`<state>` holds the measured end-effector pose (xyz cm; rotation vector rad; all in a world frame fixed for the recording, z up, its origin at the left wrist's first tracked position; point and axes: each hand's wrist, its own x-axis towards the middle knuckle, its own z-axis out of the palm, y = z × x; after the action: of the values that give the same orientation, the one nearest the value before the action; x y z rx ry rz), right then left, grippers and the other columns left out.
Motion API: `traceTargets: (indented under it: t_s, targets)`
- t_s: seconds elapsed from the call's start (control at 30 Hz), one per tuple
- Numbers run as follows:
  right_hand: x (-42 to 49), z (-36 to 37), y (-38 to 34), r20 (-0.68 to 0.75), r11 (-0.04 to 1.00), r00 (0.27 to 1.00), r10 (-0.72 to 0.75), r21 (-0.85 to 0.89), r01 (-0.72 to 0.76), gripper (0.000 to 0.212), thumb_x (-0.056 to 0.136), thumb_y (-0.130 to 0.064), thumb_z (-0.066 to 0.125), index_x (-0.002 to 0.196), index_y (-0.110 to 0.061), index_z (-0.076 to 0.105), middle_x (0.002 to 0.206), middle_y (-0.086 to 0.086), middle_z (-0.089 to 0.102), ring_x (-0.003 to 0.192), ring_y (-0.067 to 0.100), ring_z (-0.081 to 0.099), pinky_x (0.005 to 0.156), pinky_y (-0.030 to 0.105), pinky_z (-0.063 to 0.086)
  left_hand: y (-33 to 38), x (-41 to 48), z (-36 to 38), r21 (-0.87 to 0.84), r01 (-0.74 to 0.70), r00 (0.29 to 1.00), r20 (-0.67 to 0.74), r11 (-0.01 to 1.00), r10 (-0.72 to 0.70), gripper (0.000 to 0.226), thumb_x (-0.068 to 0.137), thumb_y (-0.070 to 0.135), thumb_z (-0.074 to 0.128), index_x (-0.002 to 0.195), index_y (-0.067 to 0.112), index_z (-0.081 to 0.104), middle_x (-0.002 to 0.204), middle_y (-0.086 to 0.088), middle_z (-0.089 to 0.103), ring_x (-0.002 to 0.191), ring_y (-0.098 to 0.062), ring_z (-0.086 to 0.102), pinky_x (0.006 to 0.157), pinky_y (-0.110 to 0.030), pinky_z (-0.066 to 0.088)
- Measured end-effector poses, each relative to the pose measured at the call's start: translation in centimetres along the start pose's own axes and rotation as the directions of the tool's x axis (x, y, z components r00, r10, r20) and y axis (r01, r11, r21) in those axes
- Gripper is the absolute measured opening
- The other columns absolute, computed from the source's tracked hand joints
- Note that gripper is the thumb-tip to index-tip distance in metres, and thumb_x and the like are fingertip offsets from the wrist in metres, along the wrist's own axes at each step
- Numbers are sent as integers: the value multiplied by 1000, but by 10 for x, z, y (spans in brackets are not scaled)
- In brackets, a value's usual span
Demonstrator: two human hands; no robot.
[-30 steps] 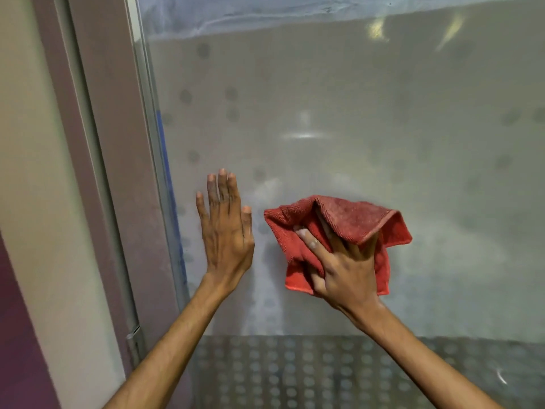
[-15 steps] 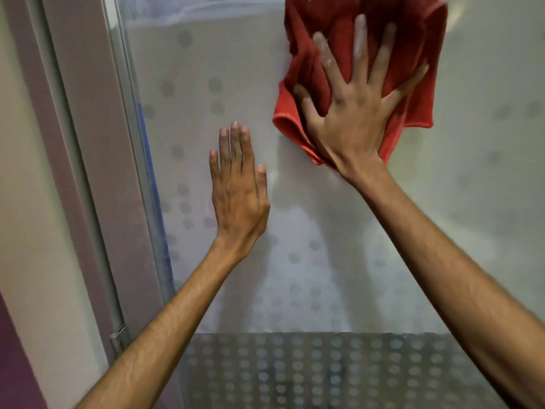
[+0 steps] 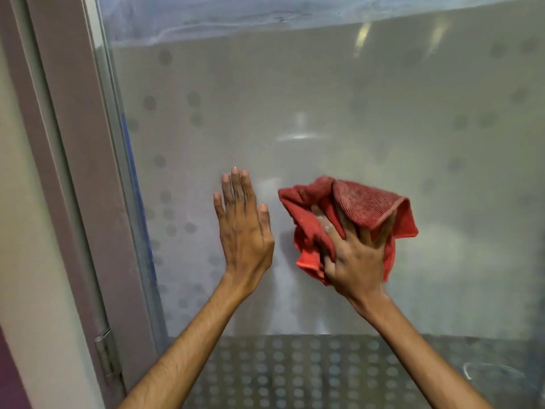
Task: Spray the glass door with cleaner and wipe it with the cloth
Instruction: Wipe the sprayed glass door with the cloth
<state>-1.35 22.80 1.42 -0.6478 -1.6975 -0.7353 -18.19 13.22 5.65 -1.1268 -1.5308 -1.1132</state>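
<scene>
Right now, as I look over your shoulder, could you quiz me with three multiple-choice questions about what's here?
1. The cloth is: A blue, B red, C white.
2. The left hand rests: A on the glass door, B on the cloth, C on a spray bottle.
3. The right hand: A lies flat and empty, B grips the bunched cloth, C points upward.
Answers: B, the fabric is plainly red; A, its straight fingers lie flat on the glass; B, its fingers curl into the folds.
</scene>
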Motion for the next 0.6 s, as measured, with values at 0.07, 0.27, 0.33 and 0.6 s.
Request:
traceTargets:
  t_s: [0.07,0.27,0.33,0.6]
  targets:
    - [-8,-3,18,-1,1000,1000,-21,-17,21,73,81,-39,53,151,-40,31,147,-3,40,136,29,38,112,78,10,17,-6,4,-5,-12,1000,25,1000,13,62,103,26,26,157,6,4,167,-11,2,155,-23,-5,126,-40,-6]
    - [-5,-19,81,-4,997,999,43,-66,-44,58,93,-46,46,150,-37,40,153,2,45,144,30,31,116,74,2,78,-18,24,-38,-37,996,80,999,40,62,103,27,24,158,4,6,167,-11,0,155,-24,-5,126,-42,-5]
    - [-7,-26,110,-1,992,994,106,-75,-105,53,99,-48,34,151,-37,38,155,2,43,145,31,31,116,74,1,94,-19,31,-45,-43,995,83,998,46,62,103,27,25,157,5,6,166,-10,-2,155,-23,-6,126,-42,-6]
    - [-24,-60,223,63,923,923,380,-91,-374,58,99,-54,32,154,-34,30,159,10,32,141,38,34,106,78,23,153,-21,52,-66,-46,996,78,997,51,67,102,33,29,157,7,3,166,-8,-4,155,-23,-7,125,-40,-8]
